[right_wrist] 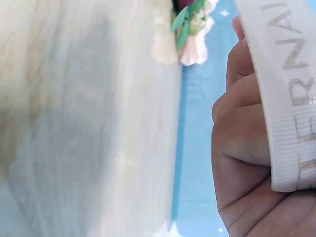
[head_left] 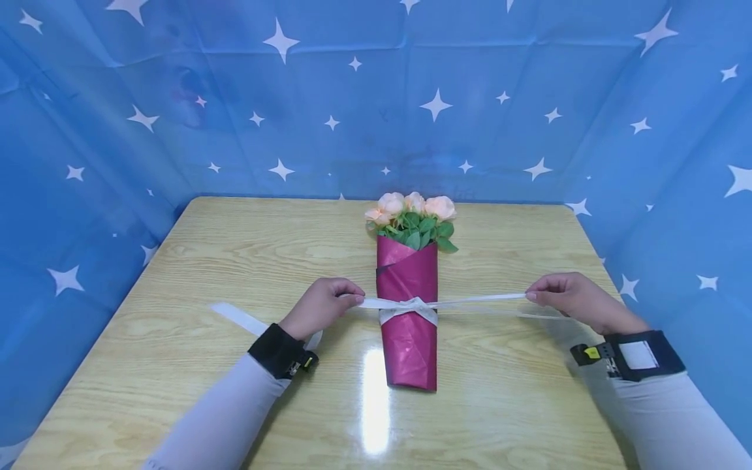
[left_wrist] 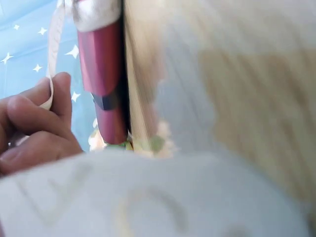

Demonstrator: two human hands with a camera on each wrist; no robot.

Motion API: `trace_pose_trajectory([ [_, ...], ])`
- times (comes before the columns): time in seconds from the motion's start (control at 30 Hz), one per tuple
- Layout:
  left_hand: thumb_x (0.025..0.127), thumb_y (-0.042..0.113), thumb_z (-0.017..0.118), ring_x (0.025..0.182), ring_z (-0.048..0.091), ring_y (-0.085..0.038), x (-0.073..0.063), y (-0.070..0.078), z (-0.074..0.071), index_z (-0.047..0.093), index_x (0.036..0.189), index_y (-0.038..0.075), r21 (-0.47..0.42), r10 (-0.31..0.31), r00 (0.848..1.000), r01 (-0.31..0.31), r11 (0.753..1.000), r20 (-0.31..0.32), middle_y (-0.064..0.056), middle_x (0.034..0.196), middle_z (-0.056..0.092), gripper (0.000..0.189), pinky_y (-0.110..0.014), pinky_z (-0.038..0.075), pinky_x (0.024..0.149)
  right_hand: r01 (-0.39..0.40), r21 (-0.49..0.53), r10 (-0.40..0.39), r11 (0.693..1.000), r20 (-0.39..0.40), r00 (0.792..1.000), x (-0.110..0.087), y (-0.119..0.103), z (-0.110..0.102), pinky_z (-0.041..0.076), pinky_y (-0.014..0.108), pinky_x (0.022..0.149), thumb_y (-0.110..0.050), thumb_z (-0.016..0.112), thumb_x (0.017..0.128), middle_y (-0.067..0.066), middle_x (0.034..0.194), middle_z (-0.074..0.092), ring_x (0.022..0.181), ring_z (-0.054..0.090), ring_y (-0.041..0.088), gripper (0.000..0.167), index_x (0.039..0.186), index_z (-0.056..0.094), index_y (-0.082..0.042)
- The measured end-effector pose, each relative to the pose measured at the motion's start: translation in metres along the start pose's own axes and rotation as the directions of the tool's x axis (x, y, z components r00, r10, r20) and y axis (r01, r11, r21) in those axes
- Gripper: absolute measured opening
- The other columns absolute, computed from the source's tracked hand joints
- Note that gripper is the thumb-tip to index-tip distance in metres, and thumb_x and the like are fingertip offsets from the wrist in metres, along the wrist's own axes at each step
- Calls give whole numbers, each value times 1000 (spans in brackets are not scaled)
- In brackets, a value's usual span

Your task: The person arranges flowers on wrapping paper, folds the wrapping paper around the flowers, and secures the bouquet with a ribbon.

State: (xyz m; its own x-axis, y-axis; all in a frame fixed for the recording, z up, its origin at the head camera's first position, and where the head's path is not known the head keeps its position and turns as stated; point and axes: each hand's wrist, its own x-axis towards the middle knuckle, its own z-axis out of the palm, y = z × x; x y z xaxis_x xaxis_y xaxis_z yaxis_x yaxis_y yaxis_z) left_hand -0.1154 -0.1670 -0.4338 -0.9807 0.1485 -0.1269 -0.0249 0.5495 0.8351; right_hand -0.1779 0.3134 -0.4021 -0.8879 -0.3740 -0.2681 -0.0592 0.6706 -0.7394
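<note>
A bouquet of pale pink roses [head_left: 414, 203] with green leaves lies mid-table, wrapped in dark red paper [head_left: 408, 352]. Round the wrapping runs a white ribbon [head_left: 418, 305], crossed or knotted at the front. My left hand [head_left: 322, 305] pinches one length of it just left of the bouquet; the ribbon's loose tail [head_left: 237, 318] trails past that wrist. Farther out on the right, my right hand [head_left: 578, 300] pinches the other length. Both lengths stretch nearly straight between the hands. Close up in the right wrist view, the ribbon [right_wrist: 289, 94] carries gold lettering.
The bouquet rests on a light wood-grain table [head_left: 282, 241] with rounded far corners. A blue cloth with white stars [head_left: 364, 130] hangs behind and along both sides. Each wrist wears a black strap [head_left: 643, 356] with a small camera.
</note>
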Motion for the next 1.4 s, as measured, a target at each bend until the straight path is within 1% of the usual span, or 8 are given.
trace_pose_trajectory([
  [0.27, 101, 19, 68, 64, 43, -17, 2, -3, -13, 78, 97, 14, 115, -40, 998, 35, 993, 39, 1, 69, 54, 12, -28, 36, 60, 5, -155, -7, 988, -14, 1000, 5, 19, -1, 42, 27, 72, -30, 67, 103, 3, 100, 73, 83, 54, 16, 23, 104, 77, -10],
  [0.5, 101, 16, 67, 71, 47, -17, -1, -9, -19, 78, 96, 12, 155, -51, 999, 48, 987, 17, -1, 84, 68, 13, -30, 40, 67, -37, -253, 15, 967, -89, 996, 6, 34, -15, 39, 27, 67, -32, 73, 98, 0, 90, 69, 78, 52, 16, 19, 97, 77, -13],
  [0.6, 101, 15, 67, 72, 47, -18, -3, -12, -21, 78, 96, 12, 142, -77, 997, 74, 987, 15, -3, 88, 71, 12, -30, 40, 69, -51, -220, 33, 974, -86, 996, 2, 42, -21, 40, 27, 67, -30, 70, 101, 2, 94, 69, 79, 52, 13, 21, 101, 77, -11],
  [0.73, 101, 16, 67, 71, 48, -17, -4, -12, -22, 78, 97, 12, 143, -85, 996, 79, 987, 33, -4, 88, 72, 12, -30, 40, 68, -66, -141, 65, 988, -15, 998, -1, 51, -24, 38, 28, 61, -33, 66, 103, 4, 99, 70, 72, 48, 10, 28, 105, 77, -8],
  [0.9, 101, 16, 67, 69, 48, -16, -4, -13, -24, 78, 96, 11, 159, -109, 993, 100, 982, 46, -4, 86, 72, 13, -28, 40, 64, -113, -102, 116, 988, 21, 993, -1, 61, -24, 35, 32, 49, -33, 63, 104, 1, 85, 63, 55, 35, 10, 33, 112, 76, -4],
  [1.13, 100, 15, 68, 65, 47, -14, -6, -14, -24, 78, 93, 9, 163, -129, 988, 114, 980, 84, -4, 82, 70, 13, -27, 39, 59, -125, -133, 126, 983, 1, 992, 1, 77, -25, 35, 31, 60, -38, 63, 104, 2, 98, 72, 69, 44, 12, 38, 115, 77, -4],
  [1.27, 100, 16, 69, 62, 46, -14, -9, -14, -23, 78, 90, 11, 181, -147, 985, 129, 975, 90, -2, 79, 70, 14, -26, 37, 57, -132, -125, 132, 983, -6, 991, 1, 81, -29, 37, 31, 55, -35, 64, 103, -5, 77, 56, 61, 42, 10, 35, 110, 77, -4],
  [1.4, 100, 15, 69, 60, 45, -13, -10, -16, -25, 77, 90, 10, 197, -136, 985, 113, 974, 105, -2, 76, 69, 14, -25, 36, 54, -155, -110, 156, 982, 4, 988, 1, 83, -33, 37, 31, 51, -36, 65, 102, -8, 68, 47, 56, 41, 8, 34, 106, 76, -4],
])
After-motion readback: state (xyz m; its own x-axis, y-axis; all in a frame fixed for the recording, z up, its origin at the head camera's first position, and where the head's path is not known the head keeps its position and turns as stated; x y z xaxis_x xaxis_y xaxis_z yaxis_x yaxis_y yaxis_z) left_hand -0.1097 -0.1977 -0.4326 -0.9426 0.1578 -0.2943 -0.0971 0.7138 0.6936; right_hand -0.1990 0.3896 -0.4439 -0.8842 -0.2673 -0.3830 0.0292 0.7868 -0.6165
